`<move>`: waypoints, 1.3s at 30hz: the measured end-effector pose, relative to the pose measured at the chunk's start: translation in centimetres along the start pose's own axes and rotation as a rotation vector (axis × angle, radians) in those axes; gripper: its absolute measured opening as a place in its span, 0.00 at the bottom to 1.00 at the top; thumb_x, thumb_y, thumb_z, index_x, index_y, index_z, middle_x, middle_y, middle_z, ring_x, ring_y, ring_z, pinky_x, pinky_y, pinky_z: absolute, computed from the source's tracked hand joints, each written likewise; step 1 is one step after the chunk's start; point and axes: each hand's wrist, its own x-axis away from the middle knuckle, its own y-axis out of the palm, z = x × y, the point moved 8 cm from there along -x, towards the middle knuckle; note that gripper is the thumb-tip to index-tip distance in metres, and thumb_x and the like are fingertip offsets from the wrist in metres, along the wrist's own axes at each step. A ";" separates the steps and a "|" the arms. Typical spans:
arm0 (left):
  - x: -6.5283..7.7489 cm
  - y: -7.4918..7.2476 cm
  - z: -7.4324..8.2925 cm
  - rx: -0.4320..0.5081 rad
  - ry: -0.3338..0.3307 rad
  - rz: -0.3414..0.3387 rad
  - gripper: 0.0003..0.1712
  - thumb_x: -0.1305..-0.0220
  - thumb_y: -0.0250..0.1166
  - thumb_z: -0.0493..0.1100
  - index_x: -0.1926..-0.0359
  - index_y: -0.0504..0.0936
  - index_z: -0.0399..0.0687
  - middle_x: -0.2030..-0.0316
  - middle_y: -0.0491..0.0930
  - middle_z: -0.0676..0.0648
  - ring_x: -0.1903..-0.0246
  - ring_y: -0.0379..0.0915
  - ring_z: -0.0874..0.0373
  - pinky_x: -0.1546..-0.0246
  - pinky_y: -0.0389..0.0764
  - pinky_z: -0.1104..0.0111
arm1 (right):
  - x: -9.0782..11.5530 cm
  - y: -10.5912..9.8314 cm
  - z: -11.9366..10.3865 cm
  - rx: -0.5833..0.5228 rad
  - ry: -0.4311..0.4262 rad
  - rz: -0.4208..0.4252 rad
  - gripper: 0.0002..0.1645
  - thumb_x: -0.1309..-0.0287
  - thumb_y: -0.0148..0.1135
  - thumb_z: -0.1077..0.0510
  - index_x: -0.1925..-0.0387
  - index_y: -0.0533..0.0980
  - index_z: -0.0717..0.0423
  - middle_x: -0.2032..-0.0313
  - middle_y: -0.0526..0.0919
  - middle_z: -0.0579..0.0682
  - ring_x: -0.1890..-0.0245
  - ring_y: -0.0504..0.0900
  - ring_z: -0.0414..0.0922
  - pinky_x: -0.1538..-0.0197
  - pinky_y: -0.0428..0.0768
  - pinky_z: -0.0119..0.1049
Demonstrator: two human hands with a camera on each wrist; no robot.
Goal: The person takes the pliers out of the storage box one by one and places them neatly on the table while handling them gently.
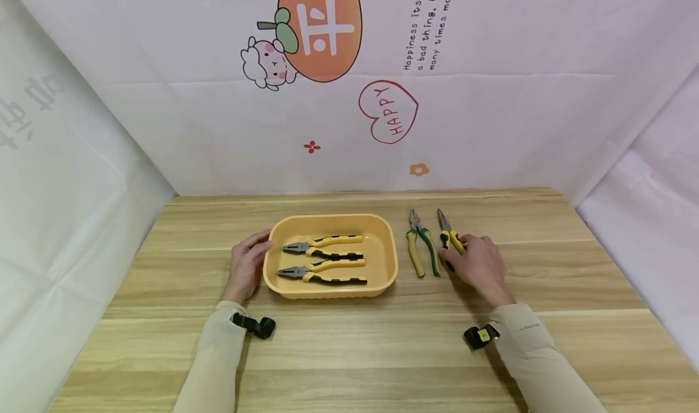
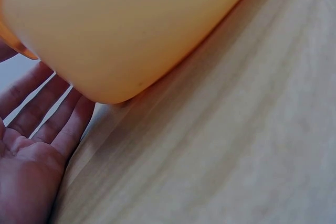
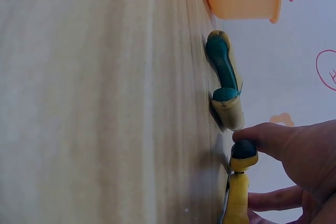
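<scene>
Needle-nose pliers with a grey metal nose and yellow-and-black handles (image 1: pixel 448 230): on the table, rightmost tool, nose toward the back wall. Right hand (image 1: pixel 480 264) grips them by the handles, thumb on one side, fingers on the other.

Just left, near but apart: grey-nosed pliers with one yellowish and one green handle (image 1: pixel 418 228), lying flat, handles spread, nose also toward the back.

Left of those, a yellow-orange rounded rectangular plastic tray (image 1: pixel 330 293). Inside, two grey-nosed pliers with yellow-and-black handles, one farther back (image 1: pixel 309 247), one nearer the person (image 1: pixel 307 272); both noses point left, handles spread.

Left hand (image 1: pixel 247 270) at the tray's left end, fingers mostly straight against the outer wall, thumb by the rim. Hands well apart, tray and green-handled pliers between them.

Light wood-grain table (image 1: pixel 355 352) under everything. Beige sleeves (image 1: pixel 210 364) on both arms, small black camera on the left wrist (image 1: pixel 261 327) and right wrist (image 1: pixel 480 336). Behind, white printed cloth (image 1: pixel 191 128): orange fruit, sheep, red HAPPY heart, flowers, lettering.
</scene>
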 end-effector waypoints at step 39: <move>0.0 0.0 0.0 -0.018 0.009 -0.012 0.21 0.32 0.59 0.29 0.40 0.76 0.21 0.55 0.85 0.51 0.55 0.82 0.60 0.53 0.84 0.71 | 0.3 0.2 0.0 0.044 0.011 0.020 0.41 0.38 0.65 0.39 0.39 0.74 0.69 0.52 0.76 0.70 0.60 0.77 0.62 0.72 0.74 0.46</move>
